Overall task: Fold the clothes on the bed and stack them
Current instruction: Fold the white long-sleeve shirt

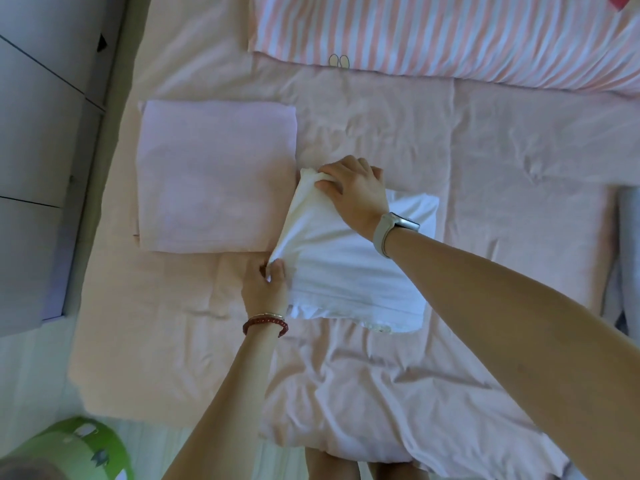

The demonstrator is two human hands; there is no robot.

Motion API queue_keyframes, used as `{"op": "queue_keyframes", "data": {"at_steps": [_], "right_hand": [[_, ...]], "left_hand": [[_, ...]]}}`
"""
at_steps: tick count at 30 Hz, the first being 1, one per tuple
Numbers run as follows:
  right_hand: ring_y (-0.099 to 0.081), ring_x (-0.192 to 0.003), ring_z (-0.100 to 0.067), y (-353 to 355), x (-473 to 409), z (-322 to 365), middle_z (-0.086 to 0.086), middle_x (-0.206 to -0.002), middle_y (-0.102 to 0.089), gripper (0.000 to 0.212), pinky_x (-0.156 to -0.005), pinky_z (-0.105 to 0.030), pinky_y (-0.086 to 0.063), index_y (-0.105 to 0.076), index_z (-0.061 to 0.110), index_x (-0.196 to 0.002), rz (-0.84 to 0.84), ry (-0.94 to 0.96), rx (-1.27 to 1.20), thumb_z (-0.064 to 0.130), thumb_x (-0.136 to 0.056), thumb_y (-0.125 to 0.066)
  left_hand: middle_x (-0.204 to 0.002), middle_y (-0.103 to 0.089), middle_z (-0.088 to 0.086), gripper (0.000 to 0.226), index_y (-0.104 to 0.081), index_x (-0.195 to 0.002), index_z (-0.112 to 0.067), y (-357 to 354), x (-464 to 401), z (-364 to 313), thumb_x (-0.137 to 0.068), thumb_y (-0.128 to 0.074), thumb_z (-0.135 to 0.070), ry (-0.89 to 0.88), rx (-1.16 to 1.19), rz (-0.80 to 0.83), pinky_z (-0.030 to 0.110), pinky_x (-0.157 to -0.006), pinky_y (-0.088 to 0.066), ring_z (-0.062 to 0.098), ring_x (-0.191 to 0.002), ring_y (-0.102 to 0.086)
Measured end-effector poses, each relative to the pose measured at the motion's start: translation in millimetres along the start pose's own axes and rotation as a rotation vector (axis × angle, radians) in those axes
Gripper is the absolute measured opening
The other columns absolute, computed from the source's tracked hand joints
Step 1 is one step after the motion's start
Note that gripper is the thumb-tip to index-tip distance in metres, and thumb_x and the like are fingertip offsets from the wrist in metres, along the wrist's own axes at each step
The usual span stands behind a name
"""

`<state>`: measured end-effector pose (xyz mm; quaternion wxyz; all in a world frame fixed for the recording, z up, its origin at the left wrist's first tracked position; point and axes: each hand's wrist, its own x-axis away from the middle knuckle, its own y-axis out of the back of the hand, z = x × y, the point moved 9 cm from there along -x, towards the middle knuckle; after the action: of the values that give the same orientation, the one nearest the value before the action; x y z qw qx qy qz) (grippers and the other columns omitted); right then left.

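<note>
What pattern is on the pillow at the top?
Pink and white stripes on the pillow, seen in the head view.

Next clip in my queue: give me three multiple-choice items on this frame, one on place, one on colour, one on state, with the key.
1. Where does the folded pink cloth lie relative to the white garment?
A. To its left
B. To its right
C. Under it

2. What colour is the bracelet on the left wrist?
A. Blue
B. Red
C. Green

3. What are the hands doing?
A. Both hang idle
B. Only one touches the garment
C. Both hold the garment's left edge

Key:
1 A, the pink cloth sits left of the garment on the bed.
2 B, red beads ring the wrist.
3 C, the left hand pinches the near corner and the right hand grips the far one.
</note>
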<state>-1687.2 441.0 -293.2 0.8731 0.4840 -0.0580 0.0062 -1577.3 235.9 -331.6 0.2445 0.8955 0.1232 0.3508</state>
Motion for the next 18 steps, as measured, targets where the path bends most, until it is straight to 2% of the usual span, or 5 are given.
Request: {"op": "queue_keyframes", "data": {"at_steps": [3, 7, 10, 14, 18], "right_hand": [[-0.038, -0.129, -0.023, 4, 15, 5, -0.004, -0.135, -0.047, 0.042, -0.11, -0.044, -0.016, -0.045, 0.021, -0.137, 0.004, 0.006, 0.082, 0.022, -0.095, -0.046], [-0.037, -0.134, -0.032, 30, 76, -2, -0.013, -0.139, -0.047, 0.045, -0.108, -0.063, -0.012, -0.049, 0.013, -0.134, -0.135, 0.005, 0.145, 0.014, -0.091, -0.038], [-0.036, -0.133, -0.038, 20, 118, -20, -0.02, -0.142, -0.042, 0.048, -0.103, -0.067, -0.015, -0.051, 0.013, -0.133, -0.075, -0.083, 0.239, 0.021, -0.09, -0.033], [-0.013, -0.143, -0.035, -23, 145, -41, -0.015, -0.154, -0.019, 0.048, -0.108, -0.064, -0.005, -0.035, 0.022, -0.144, 0.168, -0.2, 0.218, 0.03, -0.097, -0.036], [-0.007, -0.143, -0.031, -34, 176, -51, -0.01, -0.155, -0.016, 0.053, -0.11, -0.061, -0.009, -0.024, 0.029, -0.146, 0.23, -0.232, 0.206, 0.041, -0.095, -0.02]], "left_hand": [[-0.089, -0.058, 0.004, 0.02, -0.054, -0.104, -0.008, 7, 6, -3, -0.085, -0.055, -0.012, -0.009, -0.096, -0.011, 0.014, -0.057, -0.04, 0.021, -0.076, -0.055], [-0.117, -0.058, 0.019, 0.04, -0.059, -0.116, -0.003, 4, 43, -72, -0.076, -0.055, 0.001, -0.689, -0.482, -0.192, 0.048, -0.089, -0.041, 0.039, -0.11, -0.053], [-0.134, -0.051, 0.015, 0.043, -0.056, -0.127, -0.009, -36, 68, -101, -0.086, -0.043, -0.014, -1.04, -0.646, -0.076, 0.052, -0.1, -0.034, 0.037, -0.126, -0.045], [-0.155, -0.018, 0.012, 0.054, -0.022, -0.147, -0.022, -102, 47, -89, -0.096, -0.022, -0.038, -1.073, -1.088, 0.258, 0.054, -0.112, -0.015, 0.036, -0.142, -0.015], [-0.157, 0.01, 0.002, 0.057, -0.001, -0.148, -0.033, -118, -7, -73, -0.096, -0.019, -0.048, -0.914, -1.268, 0.289, 0.047, -0.115, 0.001, 0.027, -0.143, 0.011]]}}
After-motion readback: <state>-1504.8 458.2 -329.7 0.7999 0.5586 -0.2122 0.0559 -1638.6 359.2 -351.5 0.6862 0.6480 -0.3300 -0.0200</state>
